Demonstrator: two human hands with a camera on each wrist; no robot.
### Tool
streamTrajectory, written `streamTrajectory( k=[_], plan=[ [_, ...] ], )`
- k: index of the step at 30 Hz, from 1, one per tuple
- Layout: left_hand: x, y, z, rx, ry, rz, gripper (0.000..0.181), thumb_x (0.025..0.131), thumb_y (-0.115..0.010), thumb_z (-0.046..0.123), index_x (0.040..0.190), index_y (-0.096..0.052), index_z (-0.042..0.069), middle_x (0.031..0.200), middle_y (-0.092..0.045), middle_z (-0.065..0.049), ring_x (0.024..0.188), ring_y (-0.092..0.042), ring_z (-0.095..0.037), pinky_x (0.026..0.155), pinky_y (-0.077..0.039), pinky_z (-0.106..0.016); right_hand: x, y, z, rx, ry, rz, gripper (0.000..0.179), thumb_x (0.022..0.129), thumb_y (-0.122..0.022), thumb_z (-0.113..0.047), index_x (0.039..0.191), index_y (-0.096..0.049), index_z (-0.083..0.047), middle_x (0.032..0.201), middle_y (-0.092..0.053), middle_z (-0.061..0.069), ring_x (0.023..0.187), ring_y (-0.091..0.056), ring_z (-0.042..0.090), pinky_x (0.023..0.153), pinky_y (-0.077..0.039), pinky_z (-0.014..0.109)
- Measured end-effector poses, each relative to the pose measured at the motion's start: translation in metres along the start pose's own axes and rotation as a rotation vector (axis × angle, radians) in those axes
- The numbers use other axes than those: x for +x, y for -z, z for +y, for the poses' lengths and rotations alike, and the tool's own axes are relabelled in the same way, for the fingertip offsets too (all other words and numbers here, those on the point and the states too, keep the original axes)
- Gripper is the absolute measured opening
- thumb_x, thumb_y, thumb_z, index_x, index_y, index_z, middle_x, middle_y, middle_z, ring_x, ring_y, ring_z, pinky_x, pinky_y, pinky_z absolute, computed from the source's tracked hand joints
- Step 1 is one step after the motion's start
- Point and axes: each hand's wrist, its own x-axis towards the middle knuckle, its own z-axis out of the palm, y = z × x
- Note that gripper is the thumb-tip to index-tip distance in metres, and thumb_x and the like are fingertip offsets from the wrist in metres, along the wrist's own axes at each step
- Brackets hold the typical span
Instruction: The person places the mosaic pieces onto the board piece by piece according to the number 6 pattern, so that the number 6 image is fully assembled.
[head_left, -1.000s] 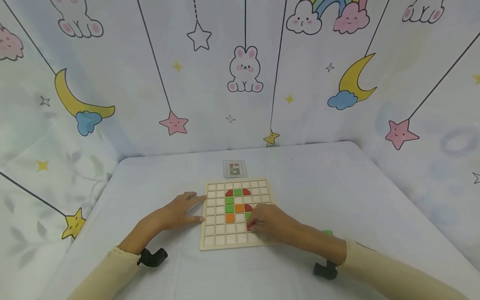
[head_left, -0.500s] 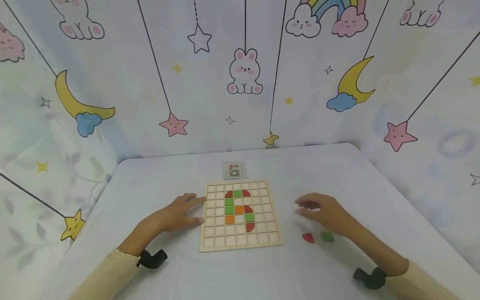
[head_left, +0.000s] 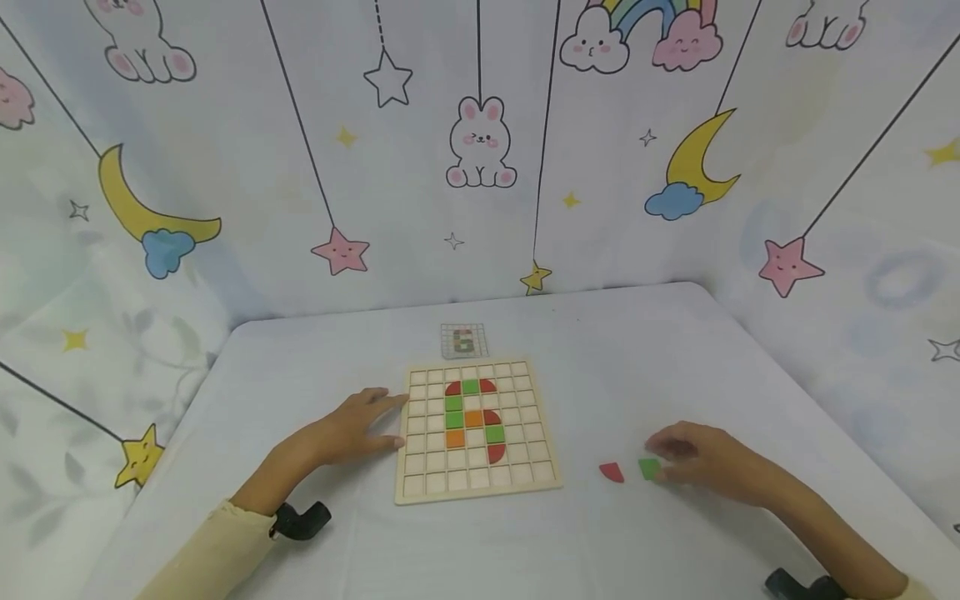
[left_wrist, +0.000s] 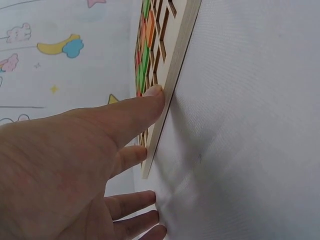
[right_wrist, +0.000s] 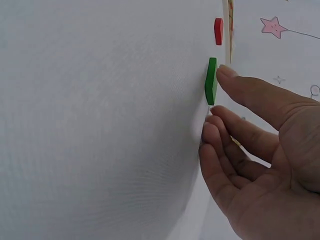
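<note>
A wooden grid board (head_left: 517, 475) lies on the table, with red quarter-round tiles and green and orange square tiles set in some cells. At its left edge my left hand (head_left: 352, 429) rests with fingers extended, its thumb (left_wrist: 156, 95) and a fingertip touching the rim. My right hand (head_left: 708, 460) is at the green square tile (head_left: 648, 468), right of the board. In the right wrist view, the thumb is close above the green tile (right_wrist: 211, 80), and the other fingers are loosely bent beside it. Left of that tile lies a red quarter-round tile (head_left: 612, 472).
Behind the board lies a small clear gridded card (head_left: 464, 341) with a coloured figure on it. White cloth (head_left: 337, 550) covers the table. A printed curtain (head_left: 420, 183) with bunnies, moons and stars stands behind.
My right hand set a red quarter-round tile in the board's lower right part of the pattern, let go, and moved right to the green tile. The left hand stayed at the board.
</note>
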Motion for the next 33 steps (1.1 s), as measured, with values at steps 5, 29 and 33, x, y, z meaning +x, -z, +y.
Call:
streamTrajectory(
  k=[5,29,33],
  plan=[
    [0.000,-0.002,-0.001,-0.008,0.016,-0.001,0.076,0.100,-0.071,0.048,0.162,-0.043,0.016,0.164,-0.033,-0.031,0.150,-0.034,-0.053,0.116,-0.037,-0.070,0.000,-0.003,0.002,-0.014,0.011,-0.022,0.045,0.087,-0.087,-0.033,0.123,-0.070,-0.012,0.117,-0.070,-0.005,0.112,-0.065,0.020,0.090,-0.056,0.022],
    [-0.001,0.000,-0.002,-0.008,-0.003,0.010,0.076,0.100,-0.072,0.048,0.161,-0.044,0.014,0.162,-0.034,-0.031,0.149,-0.036,-0.053,0.115,-0.038,-0.070,0.007,-0.011,0.001,-0.075,0.141,0.030,0.024,0.093,-0.081,-0.029,0.113,-0.070,-0.021,0.106,-0.068,-0.012,0.101,-0.061,0.003,0.087,-0.056,0.023],
    [0.001,-0.001,-0.002,-0.006,0.014,0.000,0.077,0.099,-0.071,0.050,0.162,-0.043,0.016,0.163,-0.033,-0.030,0.150,-0.035,-0.052,0.116,-0.038,-0.069,0.015,-0.012,-0.006,-0.106,0.152,0.070,0.023,0.093,-0.082,-0.028,0.112,-0.071,-0.021,0.105,-0.067,-0.013,0.102,-0.062,0.005,0.088,-0.057,0.024]
  ],
)
